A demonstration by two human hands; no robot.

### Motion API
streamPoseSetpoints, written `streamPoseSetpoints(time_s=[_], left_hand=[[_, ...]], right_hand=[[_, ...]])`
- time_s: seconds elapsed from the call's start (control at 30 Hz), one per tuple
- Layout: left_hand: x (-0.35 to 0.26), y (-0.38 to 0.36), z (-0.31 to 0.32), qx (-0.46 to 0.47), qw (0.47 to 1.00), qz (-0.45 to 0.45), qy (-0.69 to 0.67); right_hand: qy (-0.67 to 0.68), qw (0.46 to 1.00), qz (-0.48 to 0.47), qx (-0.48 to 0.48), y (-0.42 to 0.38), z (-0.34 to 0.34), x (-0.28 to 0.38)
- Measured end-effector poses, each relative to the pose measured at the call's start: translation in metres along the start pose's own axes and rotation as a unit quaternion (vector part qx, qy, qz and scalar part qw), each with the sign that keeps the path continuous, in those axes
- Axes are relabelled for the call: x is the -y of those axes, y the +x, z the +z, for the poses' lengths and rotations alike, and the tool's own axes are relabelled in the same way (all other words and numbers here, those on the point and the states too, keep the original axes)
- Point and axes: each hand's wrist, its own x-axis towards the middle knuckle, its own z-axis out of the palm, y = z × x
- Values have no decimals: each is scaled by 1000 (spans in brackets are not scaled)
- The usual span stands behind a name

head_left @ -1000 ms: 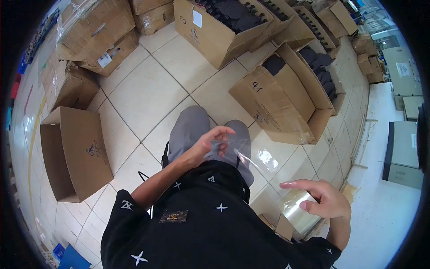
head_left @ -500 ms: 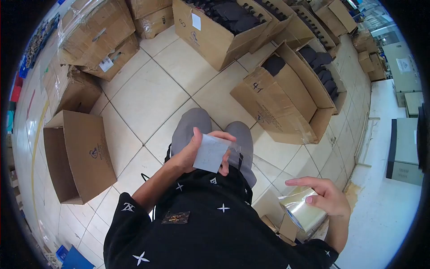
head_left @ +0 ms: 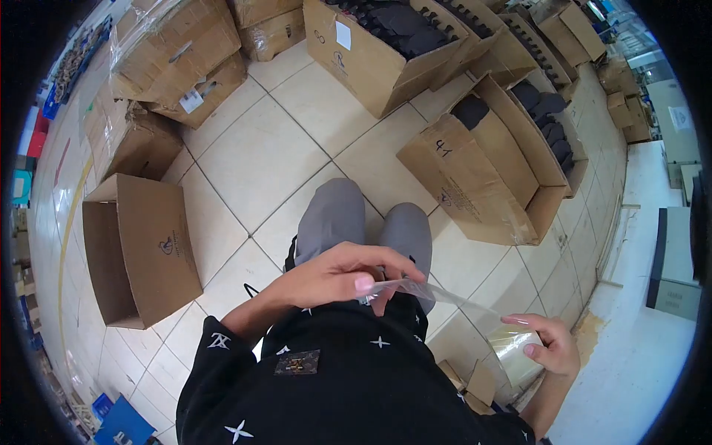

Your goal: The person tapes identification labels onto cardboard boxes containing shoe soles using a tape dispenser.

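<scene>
My left hand (head_left: 345,276) is over my lap, thumb and fingers closed on the end of a strip of clear tape (head_left: 445,297). The strip stretches rightward to a wide roll of clear tape (head_left: 513,354). Around that roll, at the lower right, my right hand (head_left: 545,345) has its fingers and thumb wrapped. The white paper seen earlier does not show; whether it is behind my left hand, I cannot tell.
An empty cardboard box (head_left: 152,248) lies on the tiled floor at the left. A carton marked 41 (head_left: 475,178) and a carton of dark pieces (head_left: 378,59) stand ahead. Stacked taped boxes (head_left: 174,52) are at the upper left.
My left hand has turned palm down and now pinches the tape end; the white paper has gone from sight. A strip now spans both hands. My right hand and the roll have shifted slightly right.
</scene>
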Motion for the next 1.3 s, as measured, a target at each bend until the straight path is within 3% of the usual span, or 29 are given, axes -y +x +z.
streamPoseSetpoints(time_s=[0.23,0.33,0.43,0.57,0.7,0.8,0.87,1.0,1.17,1.3], left_hand=[[-15,3,5,47,992,-119,-3],[-18,6,12,64,993,-89,-32],[-18,11,8,4,976,-165,-142],[10,29,-2,-45,976,-196,77],[17,44,7,-9,944,-199,263],[21,48,17,-29,920,-145,362],[29,46,22,-57,879,-56,471],[20,47,33,-60,793,-50,604],[33,48,28,-43,720,29,693],[29,48,27,-20,689,32,723]], right_hand=[[9,998,-22,-54,-8,8,-8],[-7,998,-30,-51,-10,4,-12],[-22,997,-27,-68,-8,5,-14],[-139,985,18,-103,26,27,-10],[-204,963,36,-172,69,50,-24],[-209,967,106,-101,93,53,-20],[-114,986,55,-106,104,57,-48],[27,990,15,-139,117,65,-61],[1,992,0,-123,129,63,-64],[-18,994,-8,-110,130,61,-49]])
